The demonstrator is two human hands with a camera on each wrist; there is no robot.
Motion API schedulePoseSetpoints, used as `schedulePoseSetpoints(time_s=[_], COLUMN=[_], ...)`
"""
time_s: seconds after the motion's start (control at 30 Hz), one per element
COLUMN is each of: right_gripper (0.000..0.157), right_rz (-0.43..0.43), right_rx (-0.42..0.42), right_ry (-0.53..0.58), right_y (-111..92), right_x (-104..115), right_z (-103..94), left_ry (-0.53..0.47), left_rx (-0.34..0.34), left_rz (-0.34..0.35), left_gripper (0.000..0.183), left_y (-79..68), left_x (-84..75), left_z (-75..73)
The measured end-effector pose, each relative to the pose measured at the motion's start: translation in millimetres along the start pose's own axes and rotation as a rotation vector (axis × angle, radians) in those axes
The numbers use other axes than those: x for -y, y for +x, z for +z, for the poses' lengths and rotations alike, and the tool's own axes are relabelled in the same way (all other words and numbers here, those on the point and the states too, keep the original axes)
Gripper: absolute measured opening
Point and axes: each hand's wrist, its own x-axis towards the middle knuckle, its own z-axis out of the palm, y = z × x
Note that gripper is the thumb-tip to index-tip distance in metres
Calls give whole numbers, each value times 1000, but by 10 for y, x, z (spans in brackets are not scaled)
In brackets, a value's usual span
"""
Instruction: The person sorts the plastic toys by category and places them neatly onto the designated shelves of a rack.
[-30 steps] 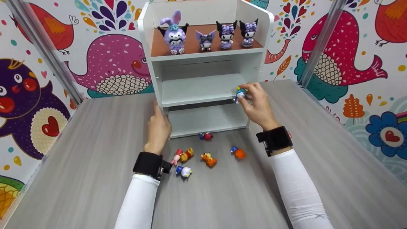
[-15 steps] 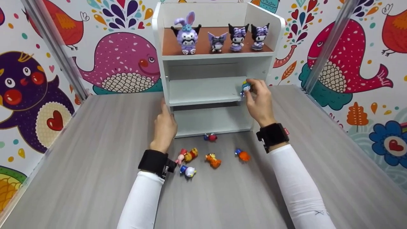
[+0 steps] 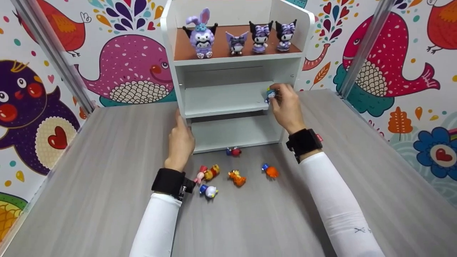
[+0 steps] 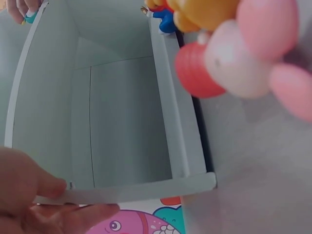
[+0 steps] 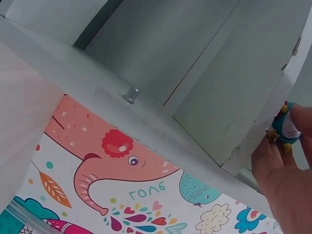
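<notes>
A small teal-and-white figurine (image 3: pixel 270 94) is pinched between thumb and fingers of my right hand (image 3: pixel 288 108). It sits at the right end of the middle shelf board (image 3: pixel 225 100), near its front edge; whether it touches the board I cannot tell. In the right wrist view, yellow bits show on the figurine (image 5: pixel 291 126). My left hand (image 3: pixel 181 142) holds the left side panel of the white shelf unit (image 3: pixel 237 60). The left wrist view shows the thumb inside that side panel (image 4: pixel 131 192) and the fingers outside.
Several figurines lie on the grey table before the unit: a pink-and-red one (image 3: pixel 200 175), a yellow bear (image 3: pixel 212 172), a tiger (image 3: pixel 237 177), a blue-and-white one (image 3: pixel 209 191), an orange one (image 3: pixel 270 171) and a red one (image 3: pixel 234 152). Purple figures, including a rabbit-eared one (image 3: pixel 202 39), stand on top.
My right hand has moved the figurine up and inward, from the middle board's front edge to over its right end. My left hand stays on the side panel. The head view has shifted slightly.
</notes>
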Motion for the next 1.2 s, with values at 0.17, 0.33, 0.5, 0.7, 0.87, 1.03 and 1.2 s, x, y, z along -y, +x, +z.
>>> schedulePoseSetpoints(time_s=[0.17, 0.33, 0.5, 0.7, 0.87, 1.03, 1.2], right_gripper=[28, 28, 30, 34, 37, 39, 35], right_rz=[-5, -33, -55, -66, -81, -84, -70], right_rx=[4, -6, -7, -9, -26, -59, -66], right_ry=[-40, -50, -52, -56, -78, -84, -98], right_y=[17, 21, 16, 4, -25, -123, -252], right_x=[12, -9, -18, -7, 28, 48, 88], right_z=[11, 21, 25, 29, -5, -99, -259], left_ry=[-1, 5, 5, 22, 16, 17, 7], left_rx=[-14, -13, -14, -27, -26, -33, -26], left_rz=[12, 12, 15, 22, 19, 21, 20], left_gripper=[56, 55, 56, 58, 55, 53, 53], left_y=[-3, -2, 8, 0, -2, -3, -2], left_x=[13, 21, 18, 20, 13, 16, 9], left_z=[5, 19, 10, 6, -1, 2, -2])
